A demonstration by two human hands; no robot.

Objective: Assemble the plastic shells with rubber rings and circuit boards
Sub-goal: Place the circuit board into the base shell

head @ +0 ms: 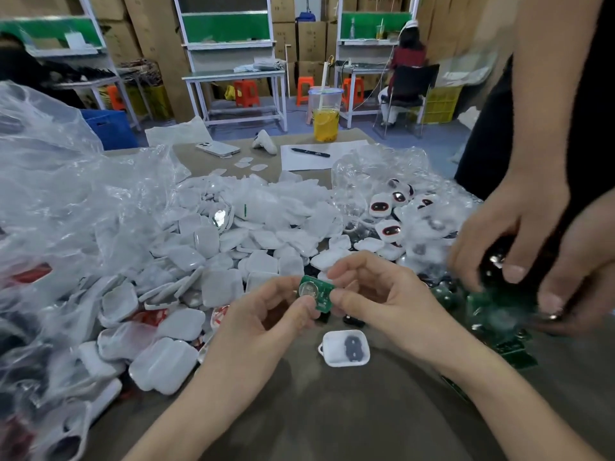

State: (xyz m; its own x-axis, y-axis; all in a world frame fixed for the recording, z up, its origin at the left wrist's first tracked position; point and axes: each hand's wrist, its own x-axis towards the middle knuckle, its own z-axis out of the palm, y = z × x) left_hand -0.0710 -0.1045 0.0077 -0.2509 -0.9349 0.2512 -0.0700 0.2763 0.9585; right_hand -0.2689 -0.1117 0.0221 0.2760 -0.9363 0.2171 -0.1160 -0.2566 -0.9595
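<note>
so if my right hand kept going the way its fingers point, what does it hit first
Probably the left hand: the right hand points leftward across the circuit board that both pinch, so their fingertips would likely meet first.

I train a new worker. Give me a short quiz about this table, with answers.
1. What do the left hand and the right hand pinch together? A) a screwdriver B) a green circuit board C) a tape roll
2. True or false: the open white shell near them is empty.
3. Fill in: the black pen lies on a sheet of ____.
Key: 1 B; 2 false, a dark rubber piece lies inside; 3 paper.
</note>
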